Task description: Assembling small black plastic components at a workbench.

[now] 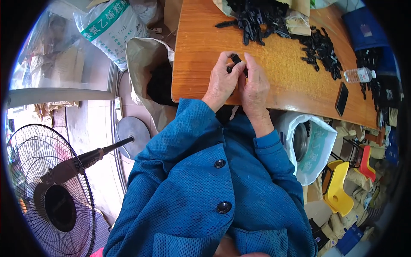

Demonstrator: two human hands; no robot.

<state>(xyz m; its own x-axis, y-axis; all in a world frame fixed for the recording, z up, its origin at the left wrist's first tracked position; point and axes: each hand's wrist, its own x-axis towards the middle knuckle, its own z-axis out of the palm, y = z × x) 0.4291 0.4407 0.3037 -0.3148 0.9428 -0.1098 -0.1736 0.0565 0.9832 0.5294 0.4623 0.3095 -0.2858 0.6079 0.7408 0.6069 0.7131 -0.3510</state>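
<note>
My left hand [221, 81] and my right hand [255, 85] meet over the near edge of the wooden table [201, 34]. A small black plastic piece [236, 59] sticks up between the fingers of my left hand. The fingertips of my right hand press in against it from the other side, and more black shows between the palms. How many pieces are in there I cannot make out. Beyond the hands lies a heap of narrow black plastic pieces [257, 23], part of it in an open paper bag [298, 21]. A second pile of black pieces [321, 49] spreads to the right.
A clear bottle [358, 75] and a dark phone [342, 99] lie at the table's right. Left of it stands an open paper sack [139, 64] with black contents. A white sack [314, 147] is under the near edge; a black fan [51, 192] stands left, yellow chair [339, 195] right.
</note>
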